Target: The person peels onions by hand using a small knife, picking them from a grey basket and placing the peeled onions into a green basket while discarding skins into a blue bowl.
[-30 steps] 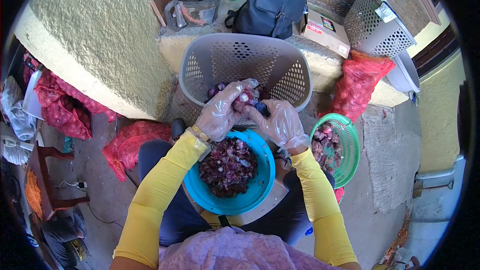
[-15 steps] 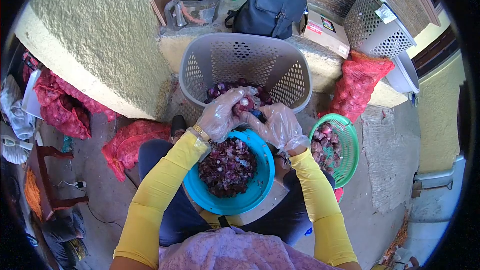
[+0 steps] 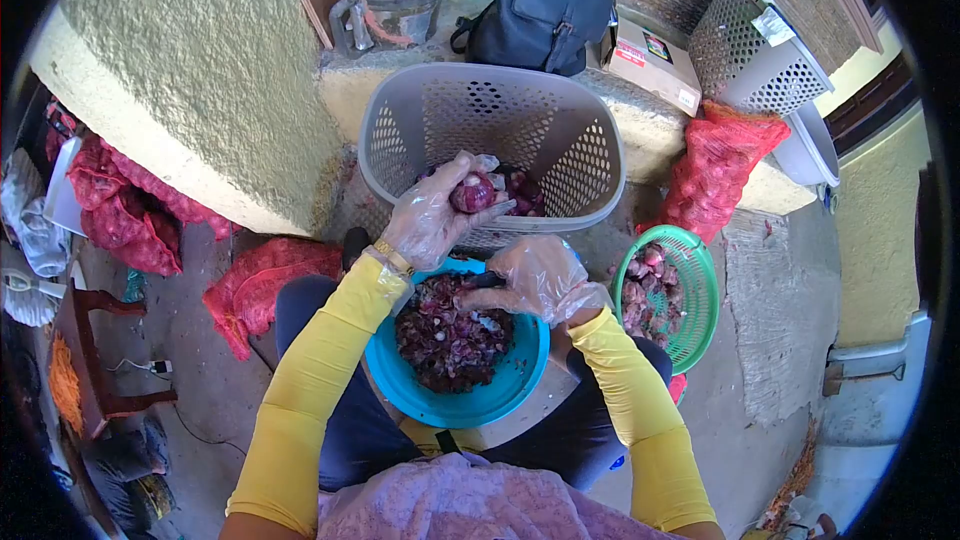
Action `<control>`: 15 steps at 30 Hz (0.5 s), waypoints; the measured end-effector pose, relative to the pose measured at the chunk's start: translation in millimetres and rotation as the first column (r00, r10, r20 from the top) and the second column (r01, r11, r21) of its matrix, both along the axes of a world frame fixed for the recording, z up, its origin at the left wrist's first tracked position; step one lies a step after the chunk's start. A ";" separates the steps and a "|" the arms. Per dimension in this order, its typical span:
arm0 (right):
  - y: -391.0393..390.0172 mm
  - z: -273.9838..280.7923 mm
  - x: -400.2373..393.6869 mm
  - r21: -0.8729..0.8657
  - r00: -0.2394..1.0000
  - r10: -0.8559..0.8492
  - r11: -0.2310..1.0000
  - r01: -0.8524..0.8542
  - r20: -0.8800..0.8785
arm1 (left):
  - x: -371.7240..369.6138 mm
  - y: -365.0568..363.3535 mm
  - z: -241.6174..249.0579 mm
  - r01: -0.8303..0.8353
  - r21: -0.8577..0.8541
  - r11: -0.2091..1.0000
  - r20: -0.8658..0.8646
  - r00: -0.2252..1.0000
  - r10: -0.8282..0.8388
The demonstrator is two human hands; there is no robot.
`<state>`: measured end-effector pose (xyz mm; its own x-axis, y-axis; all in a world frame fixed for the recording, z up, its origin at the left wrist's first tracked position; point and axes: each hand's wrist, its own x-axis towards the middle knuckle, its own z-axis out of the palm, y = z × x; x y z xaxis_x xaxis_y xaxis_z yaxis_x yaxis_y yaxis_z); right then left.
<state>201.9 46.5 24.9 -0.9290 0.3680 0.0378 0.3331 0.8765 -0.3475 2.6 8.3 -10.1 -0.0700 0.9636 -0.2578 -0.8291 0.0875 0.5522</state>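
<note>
In the head view, my left hand (image 3: pixel 432 215), in a clear plastic glove, is closed around a peeled-looking red onion (image 3: pixel 472 193) over the near rim of the grey perforated basket (image 3: pixel 590 215). More red onions (image 3: pixel 525 192) lie inside the basket. My right hand (image 3: pixel 540 275), gloved too, is above the right side of the blue basin (image 3: pixel 535 360). Its fingers are closed on a small dark tool (image 3: pixel 487 280), whose kind I cannot make out. Dark onion skins and scraps (image 3: pixel 455 340) fill the basin's bottom.
On the right stands a green colander (image 3: pixel 708 310) with unpeeled onions, beside a red mesh sack (image 3: pixel 712 170). Other red sacks (image 3: pixel 270 285) lie to the left. A black backpack (image 3: pixel 550 10) and a cardboard box (image 3: pixel 650 65) rest on the ledge behind the basket.
My hands have moved apart. The left hand has risen slightly with the onion over the basket, turning it into view. My right hand has come down and back toward the basin.
</note>
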 end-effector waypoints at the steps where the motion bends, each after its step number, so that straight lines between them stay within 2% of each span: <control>1: 0.4 4.3 0.2 0.001 1.000 0.000 1.000 0.000 -0.001 | -2.2 0.3 -1.2 0.017 0.018 1.000 -0.014 1.000 -0.016; 4: 1.6 13.1 1.2 -0.044 1.000 -0.016 0.999 0.016 0.001 | -4.6 -1.4 0.1 0.048 0.049 0.998 -0.034 0.998 -0.047; 6: 4.7 3.7 1.0 -0.092 0.989 -0.053 0.995 0.041 -0.139 | -5.1 -3.9 2.8 0.063 0.061 0.996 -0.039 0.997 -0.061; 8: 2.9 7.3 2.0 -0.060 0.994 -0.032 0.998 0.026 -0.102 | -5.4 -6.4 4.5 0.082 0.069 0.994 -0.096 0.992 -0.075; 13: 3.8 12.4 0.5 0.010 1.000 0.030 1.000 -0.030 0.004 | -7.3 -6.0 6.9 0.102 0.068 0.992 -0.088 0.992 -0.096; 15: 2.3 25.5 1.7 -0.113 1.000 0.009 0.994 -0.009 -0.005 | -7.9 -5.5 6.6 0.106 0.077 0.991 -0.096 0.990 -0.099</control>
<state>203.6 48.8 50.3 -0.9323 0.3617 0.0009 0.3233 0.8345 -0.4462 -5.2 2.8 -3.5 0.0107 0.9844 -0.1754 -0.7638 0.1213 0.6340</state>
